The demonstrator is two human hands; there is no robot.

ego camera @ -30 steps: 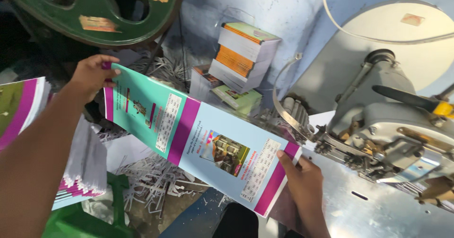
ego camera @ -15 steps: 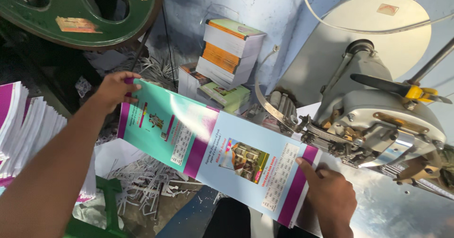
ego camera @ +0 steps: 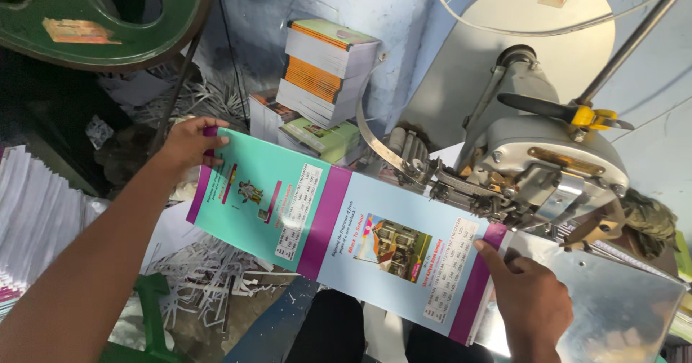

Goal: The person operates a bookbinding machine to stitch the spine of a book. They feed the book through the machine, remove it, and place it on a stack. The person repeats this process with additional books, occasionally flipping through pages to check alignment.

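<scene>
I hold a long printed booklet cover, teal and light blue with purple bands, stretched flat between both hands. My left hand grips its far left end by the upper corner. My right hand grips the right end, thumb on the purple band, beside the grey metal stitching machine. The cover's right end lies just below the machine's head, over the shiny metal table.
A green flywheel fills the top left. Stacks of bound booklets lean on the blue wall. White paper stacks sit at left, paper trimmings litter the floor, and a yellow-tipped lever juts from the machine.
Both hands have carried the cover rightward, bringing its right end under the machine's head. The view has shifted right and down, so the paper stacks at left slid towards the edge.
</scene>
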